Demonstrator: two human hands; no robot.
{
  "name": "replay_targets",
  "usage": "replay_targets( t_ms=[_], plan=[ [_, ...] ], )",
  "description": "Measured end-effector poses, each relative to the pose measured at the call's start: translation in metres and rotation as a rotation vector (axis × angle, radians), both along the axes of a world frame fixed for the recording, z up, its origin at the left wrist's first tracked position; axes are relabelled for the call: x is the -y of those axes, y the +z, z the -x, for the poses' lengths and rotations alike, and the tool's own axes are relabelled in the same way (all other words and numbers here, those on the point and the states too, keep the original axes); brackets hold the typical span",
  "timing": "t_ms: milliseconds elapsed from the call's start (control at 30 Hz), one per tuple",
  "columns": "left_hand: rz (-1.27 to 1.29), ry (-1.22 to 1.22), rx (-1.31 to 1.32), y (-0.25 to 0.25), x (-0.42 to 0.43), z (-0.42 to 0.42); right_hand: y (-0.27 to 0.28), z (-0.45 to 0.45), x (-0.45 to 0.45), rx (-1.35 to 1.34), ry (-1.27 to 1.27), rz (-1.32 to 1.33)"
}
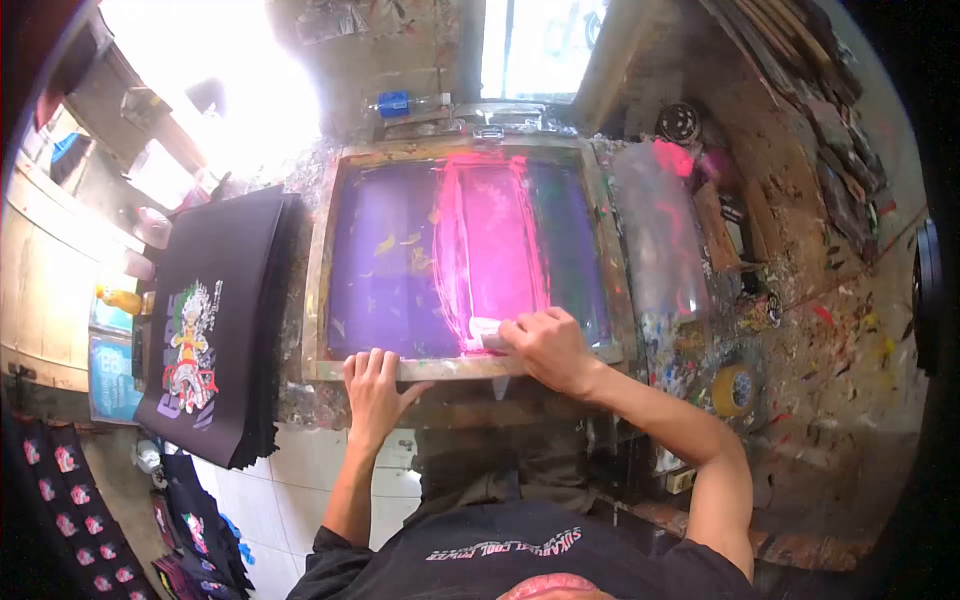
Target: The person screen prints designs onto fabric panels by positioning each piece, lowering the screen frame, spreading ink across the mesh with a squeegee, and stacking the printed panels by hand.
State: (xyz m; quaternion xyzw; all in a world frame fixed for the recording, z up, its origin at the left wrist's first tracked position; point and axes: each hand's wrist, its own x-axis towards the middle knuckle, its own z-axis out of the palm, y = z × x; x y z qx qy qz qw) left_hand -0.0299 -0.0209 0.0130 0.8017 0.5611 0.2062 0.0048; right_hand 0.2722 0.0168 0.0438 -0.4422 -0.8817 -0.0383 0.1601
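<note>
Black shirt (500,545) cloth with pale lettering lies nearest the camera in the head view, below both hands. Just beyond it, the left hand (370,382) rests on the near rail of a wooden frame (316,250), fingers bent over the edge and thumb out to the side; whether it grips or merely steadies, I cannot tell. To its right, the right hand (552,348) is closed around a pale squeegee (487,328), partly hidden by the fingers, at the near end of the mesh (375,280). From there a band of pink ink (497,235) runs away from the hands to the far rail.

Left of the left hand lies a stack of printed black cloth (225,250). A tape roll (735,390) sits on the paint-spattered counter (660,350) to the right of the right hand, and a bottle (395,104) lies well beyond both.

The step in hand appears to be spreading ink over the mesh, with a stroke at its near end. The next move probably calls for either lifting the squeegee cleanly or resetting it for another even pass, the frame held steady.
</note>
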Motion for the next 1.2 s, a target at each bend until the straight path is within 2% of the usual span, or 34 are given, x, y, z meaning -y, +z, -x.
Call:
replay_targets(
  t_ms=[33, 100, 200, 267, 300, 333, 367, 433, 500, 567, 600, 667, 733, 800, 900, 933, 1067, 1100, 1167, 1200],
  plan=[
    [0.007, 0.001, 0.009, -0.002, -0.002, 0.0, -0.009, -0.001, -0.015, 0.009, 0.001, 0.007],
    [0.024, 0.016, -0.03, -0.005, -0.001, 0.001, -0.023, -0.004, -0.059, 0.032, 0.072, -0.29],
    [0.015, 0.02, -0.018, -0.006, -0.003, 0.002, -0.032, -0.005, -0.169, 0.085, -0.033, -0.389],
    [0.014, 0.022, -0.004, -0.011, -0.003, 0.003, -0.03, -0.009, -0.252, 0.09, -0.135, -0.177],
    [0.005, 0.021, -0.008, -0.015, -0.003, 0.003, -0.012, -0.013, -0.286, 0.056, -0.113, -0.071],
    [0.009, 0.024, -0.016, -0.018, -0.002, 0.005, 0.006, -0.015, -0.305, 0.02, -0.09, 0.039],
    [0.016, 0.027, -0.023, -0.021, -0.002, 0.007, 0.013, -0.013, -0.312, 0.014, -0.091, 0.037],
    [0.043, 0.035, -0.014, -0.021, -0.004, 0.007, 0.023, -0.004, -0.318, 0.068, -0.267, 0.143],
    [0.027, 0.025, -0.033, -0.02, -0.003, 0.008, 0.016, 0.001, -0.304, 0.133, -0.287, 0.145],
    [0.045, 0.03, -0.03, -0.019, -0.004, 0.008, 0.015, -0.001, -0.279, 0.052, -0.174, 0.118],
    [0.059, 0.027, -0.046, -0.016, -0.005, 0.007, 0.017, 0.001, -0.255, 0.159, -0.204, 0.169],
    [0.076, 0.018, -0.059, -0.011, -0.006, 0.007, -0.009, 0.001, -0.203, 0.144, -0.171, 0.071],
    [0.073, -0.004, -0.01, -0.006, -0.008, 0.006, -0.004, 0.005, -0.136, -0.034, -0.069, 0.119],
    [0.076, -0.012, 0.044, 0.001, -0.009, 0.007, 0.004, 0.013, -0.075, -0.026, -0.093, 0.213],
    [0.073, -0.006, 0.047, 0.012, -0.007, 0.003, 0.005, 0.015, -0.021, -0.041, -0.062, 0.086],
    [0.062, 0.002, 0.038, 0.013, -0.007, 0.003, 0.007, 0.015, -0.011, 0.002, -0.095, 0.178],
    [0.014, -0.037, -0.016, 0.027, -0.016, 0.008, 0.025, 0.02, 0.02, -0.02, -0.184, 0.005],
    [-0.001, -0.08, -0.037, 0.034, -0.023, 0.016, 0.032, 0.022, 0.025, -0.09, -0.252, -0.179],
    [-0.004, -0.108, -0.067, 0.068, -0.033, 0.024, 0.057, 0.032, 0.025, -0.208, -0.369, -0.277],
    [-0.068, -0.14, -0.054, 0.097, -0.043, 0.024, 0.071, 0.034, 0.017, -0.215, -0.337, -0.358]
  ],
)
